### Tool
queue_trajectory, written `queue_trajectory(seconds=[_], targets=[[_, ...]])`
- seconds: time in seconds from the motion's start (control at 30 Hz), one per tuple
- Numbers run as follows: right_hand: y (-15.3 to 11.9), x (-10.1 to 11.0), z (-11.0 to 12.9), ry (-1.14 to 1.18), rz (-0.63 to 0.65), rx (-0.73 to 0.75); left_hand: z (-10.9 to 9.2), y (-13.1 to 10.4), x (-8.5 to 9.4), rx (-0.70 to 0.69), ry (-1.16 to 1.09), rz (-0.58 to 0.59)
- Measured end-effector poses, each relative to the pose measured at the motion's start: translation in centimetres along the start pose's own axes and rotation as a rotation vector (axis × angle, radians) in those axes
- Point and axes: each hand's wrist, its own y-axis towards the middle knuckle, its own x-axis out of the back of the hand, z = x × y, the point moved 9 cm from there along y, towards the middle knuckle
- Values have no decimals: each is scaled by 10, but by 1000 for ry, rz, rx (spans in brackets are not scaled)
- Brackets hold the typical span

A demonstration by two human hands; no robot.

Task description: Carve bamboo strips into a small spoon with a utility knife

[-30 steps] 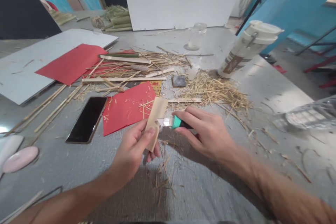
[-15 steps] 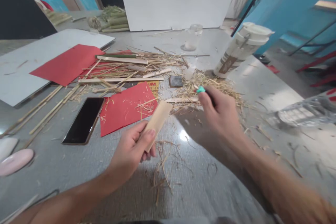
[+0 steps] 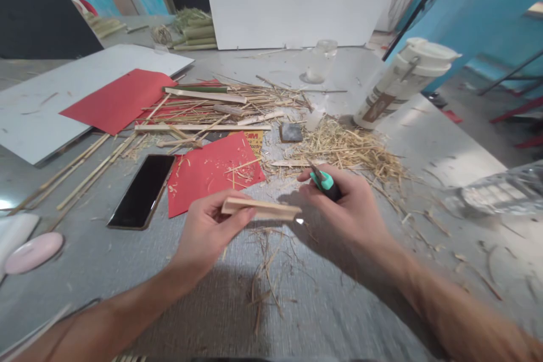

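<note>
My left hand (image 3: pixel 216 223) is closed on a pale bamboo strip (image 3: pixel 267 210), thumb along its near side, its free end pointing right. In my right hand (image 3: pixel 350 198) is a craft knife (image 3: pixel 326 182) with a teal and black handle; its blade points up and left, apart from the strip. Beyond the left hand lies a red sheet (image 3: pixel 203 172) sprinkled with shavings. A heap of straw-coloured shavings (image 3: pixel 352 144) spreads just past the right hand, with a small dark square block (image 3: pixel 291 132) at its left.
A black phone (image 3: pixel 142 191) and a pink oval object (image 3: pixel 34 253) lie on the left. Thin bamboo sticks (image 3: pixel 199 107) are piled behind the red sheet. A white tumbler (image 3: pixel 403 82), a glass jar (image 3: pixel 322 62) and a clear plastic bottle (image 3: pixel 504 189) stand or lie around the right side.
My left hand has turned the bamboo strip from slanting away to nearly level, pointing right. My right hand has come lower and nearer the strip, and the knife's blade now shows.
</note>
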Motion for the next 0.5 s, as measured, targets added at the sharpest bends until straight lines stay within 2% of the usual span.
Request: queue_trajectory(seconds=[0.17,0.37,0.5], targets=[[0,-5,7,-93,79,108,-11,-2,11,-130,21,-91],[-9,-21,24,-225,331,373,-54,-3,9,-447,413,-58],[-14,-31,25,-349,432,437,-59,-4,2,-582,585,-22]])
